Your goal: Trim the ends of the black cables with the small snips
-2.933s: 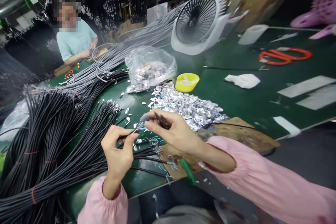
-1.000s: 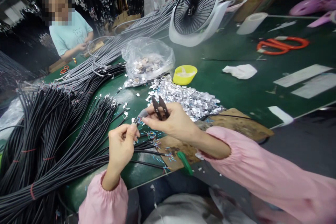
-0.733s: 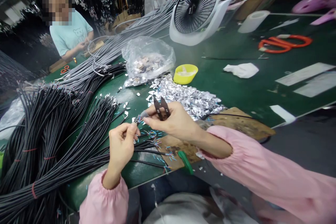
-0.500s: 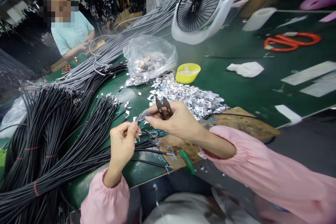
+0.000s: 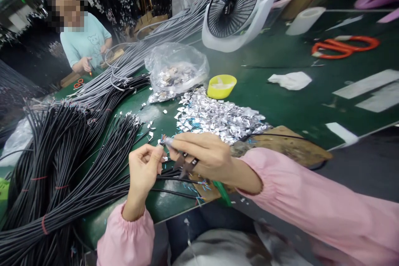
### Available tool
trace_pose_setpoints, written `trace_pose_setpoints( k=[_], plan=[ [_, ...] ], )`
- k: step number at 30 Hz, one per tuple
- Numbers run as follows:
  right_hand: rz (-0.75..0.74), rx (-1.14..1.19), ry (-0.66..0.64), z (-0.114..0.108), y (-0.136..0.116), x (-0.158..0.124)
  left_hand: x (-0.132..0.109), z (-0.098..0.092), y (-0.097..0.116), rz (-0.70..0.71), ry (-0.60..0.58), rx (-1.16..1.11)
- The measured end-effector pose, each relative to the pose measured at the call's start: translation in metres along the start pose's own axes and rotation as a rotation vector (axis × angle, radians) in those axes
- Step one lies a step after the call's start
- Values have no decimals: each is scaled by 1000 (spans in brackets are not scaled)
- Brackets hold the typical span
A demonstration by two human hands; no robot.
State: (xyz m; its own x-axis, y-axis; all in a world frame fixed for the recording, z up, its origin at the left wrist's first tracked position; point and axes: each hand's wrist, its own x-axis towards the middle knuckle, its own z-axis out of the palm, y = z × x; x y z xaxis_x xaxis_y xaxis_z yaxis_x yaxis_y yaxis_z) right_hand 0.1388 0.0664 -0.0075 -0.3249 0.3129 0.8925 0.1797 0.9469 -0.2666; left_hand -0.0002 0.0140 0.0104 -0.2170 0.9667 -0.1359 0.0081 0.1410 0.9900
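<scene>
In the head view, the left hand (image 5: pixel 144 170) has thumb and forefinger closed together on a cable end (image 5: pixel 162 142), its coloured wires fanning up past the thumb. The right hand (image 5: pixel 207 153) is half curled round dark snips (image 5: pixel 188 167), blades towards eight o'clock; its grey-covered forefinger (image 5: pixel 172 143) meets the wires, but I cannot tell whether it pinches them.

Taking the cable end as the clock's centre, silver foil scraps (image 5: pixel 218 117) lie heaped on the green counter (image 5: pixel 258 81) at two o'clock, with a yellow cup (image 5: pixel 220 92) just beyond. A clear bag (image 5: pixel 177 68) sits near twelve, a white fan (image 5: pixel 237 10) at one, a stained board (image 5: pixel 289 147) at three, and bundled black cables (image 5: pixel 77 166) between eight and nine. A co-worker (image 5: pixel 84 39) is at eleven.
</scene>
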Motion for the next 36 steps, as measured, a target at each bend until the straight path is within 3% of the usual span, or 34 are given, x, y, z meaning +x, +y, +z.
trace_pose_setpoints(
  k=[3,7,13,16,20,25,29,31,36],
  plan=[
    [53,73,18,0,-2,2,1,-2,-2,21,21,-11],
    [394,144,65,1,-5,8,1,-4,-2,91,25,3],
    [900,416,-57,1,-3,12,0,-2,0,130,40,42],
    [1056,541,-94,3,-1,11,-1,1,2,120,42,61],
    [1044,556,-111,4,-4,11,-1,3,1,134,60,71],
    [767,402,-92,-1,-8,13,2,3,0,164,135,71],
    [903,387,-36,-5,-4,13,3,-1,2,143,97,77],
    [960,418,-75,-6,-1,13,3,-2,2,127,58,72],
    [922,540,-147,-5,1,14,4,-3,0,125,40,74]
  ],
)
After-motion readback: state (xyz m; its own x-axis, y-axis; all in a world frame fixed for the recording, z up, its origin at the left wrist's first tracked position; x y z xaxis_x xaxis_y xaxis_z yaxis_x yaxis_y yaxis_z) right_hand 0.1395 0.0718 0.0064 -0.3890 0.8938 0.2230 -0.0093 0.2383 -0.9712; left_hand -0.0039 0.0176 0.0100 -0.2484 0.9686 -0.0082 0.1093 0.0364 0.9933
